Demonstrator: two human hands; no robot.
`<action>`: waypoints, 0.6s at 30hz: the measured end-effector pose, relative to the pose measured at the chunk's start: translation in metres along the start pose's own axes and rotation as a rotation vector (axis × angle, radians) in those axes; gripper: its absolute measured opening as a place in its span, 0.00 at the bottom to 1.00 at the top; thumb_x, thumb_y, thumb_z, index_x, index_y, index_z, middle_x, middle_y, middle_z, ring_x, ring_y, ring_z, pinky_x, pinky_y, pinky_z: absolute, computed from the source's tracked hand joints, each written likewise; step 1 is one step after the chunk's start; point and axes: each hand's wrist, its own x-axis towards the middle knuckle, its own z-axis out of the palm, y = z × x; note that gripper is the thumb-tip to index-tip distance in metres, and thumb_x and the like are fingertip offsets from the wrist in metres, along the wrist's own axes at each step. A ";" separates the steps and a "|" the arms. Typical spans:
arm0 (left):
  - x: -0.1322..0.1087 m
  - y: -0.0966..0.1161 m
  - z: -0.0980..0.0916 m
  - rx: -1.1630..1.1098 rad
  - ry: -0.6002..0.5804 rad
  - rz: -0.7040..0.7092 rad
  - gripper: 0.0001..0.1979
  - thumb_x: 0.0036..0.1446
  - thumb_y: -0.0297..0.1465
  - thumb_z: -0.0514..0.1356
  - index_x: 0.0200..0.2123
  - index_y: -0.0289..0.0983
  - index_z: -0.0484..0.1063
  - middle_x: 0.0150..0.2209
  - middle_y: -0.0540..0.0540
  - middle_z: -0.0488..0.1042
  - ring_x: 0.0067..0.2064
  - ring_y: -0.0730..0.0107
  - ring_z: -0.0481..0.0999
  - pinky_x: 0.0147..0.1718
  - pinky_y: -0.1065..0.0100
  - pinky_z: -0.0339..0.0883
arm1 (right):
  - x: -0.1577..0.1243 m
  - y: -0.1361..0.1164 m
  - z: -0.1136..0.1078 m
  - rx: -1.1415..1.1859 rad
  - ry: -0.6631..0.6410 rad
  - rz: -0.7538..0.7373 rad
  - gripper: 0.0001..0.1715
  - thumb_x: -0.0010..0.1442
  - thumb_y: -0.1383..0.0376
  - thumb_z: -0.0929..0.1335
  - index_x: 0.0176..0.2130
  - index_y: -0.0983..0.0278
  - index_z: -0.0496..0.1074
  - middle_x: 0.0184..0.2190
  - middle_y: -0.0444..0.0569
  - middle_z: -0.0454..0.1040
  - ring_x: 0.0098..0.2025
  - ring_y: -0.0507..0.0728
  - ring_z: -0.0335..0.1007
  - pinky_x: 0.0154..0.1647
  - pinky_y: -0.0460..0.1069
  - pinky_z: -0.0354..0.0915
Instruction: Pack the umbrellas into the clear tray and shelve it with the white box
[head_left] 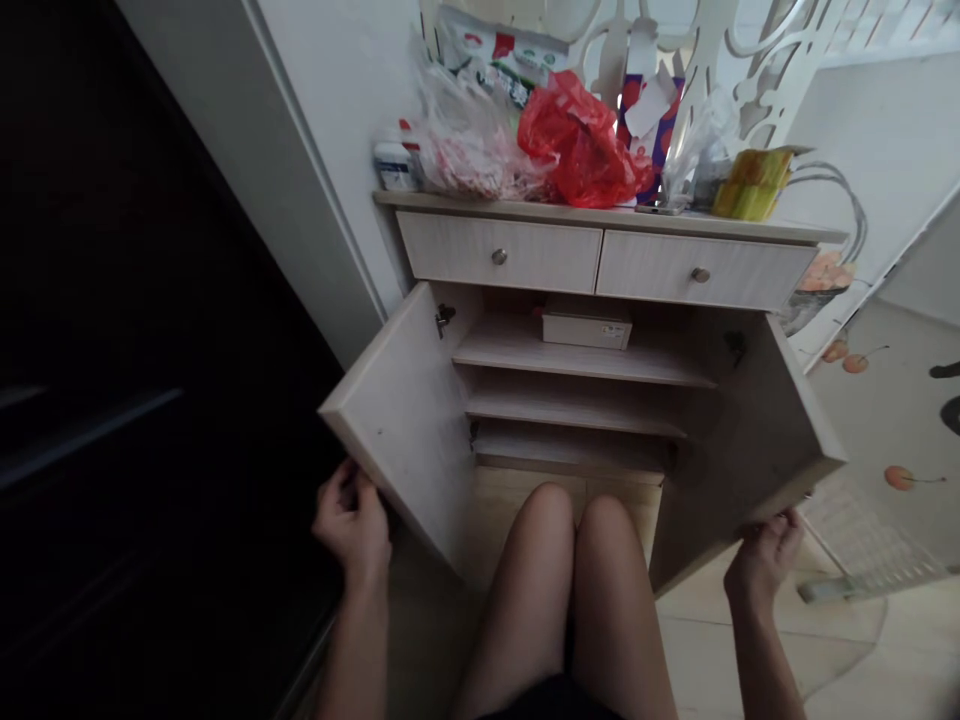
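Observation:
A pale wooden cabinet stands in front of me with both lower doors swung outward. My left hand (352, 515) has its fingers curled at the outer edge of the left door (409, 430). At the edge of the right door (757, 450), my right hand (765, 560) is closed, its fingertips partly hidden by the door. Between the doors three shelves show, and a light-coloured box (586, 328) rests on the top shelf (525, 347). Two closed drawers (499, 240) with round knobs sit above the opening.
On the cabinet top (600, 213) lie a red plastic bag (577, 140), a clear bag (472, 140), a white bottle (394, 165) and a yellow packet (752, 185). My knees are just before the opening. A dark surface (150, 350) rises at the left.

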 end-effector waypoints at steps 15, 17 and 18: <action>-0.092 0.053 0.144 -0.089 -0.668 0.317 0.13 0.61 0.41 0.61 0.38 0.38 0.79 0.34 0.43 0.80 0.34 0.64 0.78 0.38 0.65 0.70 | -0.005 -0.053 0.174 0.052 -0.407 -0.284 0.25 0.63 0.47 0.64 0.39 0.63 0.78 0.38 0.55 0.77 0.41 0.59 0.74 0.46 0.55 0.69; -0.103 0.062 0.173 -0.044 -0.712 0.322 0.11 0.62 0.38 0.61 0.39 0.38 0.79 0.35 0.42 0.79 0.36 0.64 0.78 0.39 0.66 0.69 | -0.001 -0.057 0.197 0.017 -0.454 -0.277 0.26 0.64 0.47 0.63 0.41 0.64 0.78 0.39 0.56 0.77 0.39 0.59 0.74 0.44 0.54 0.69; -0.108 0.066 0.187 -0.022 -0.731 0.326 0.10 0.63 0.37 0.60 0.40 0.38 0.79 0.36 0.42 0.79 0.38 0.64 0.78 0.39 0.67 0.68 | 0.001 -0.058 0.207 -0.006 -0.474 -0.271 0.27 0.64 0.47 0.62 0.41 0.64 0.78 0.39 0.56 0.77 0.39 0.59 0.74 0.43 0.53 0.69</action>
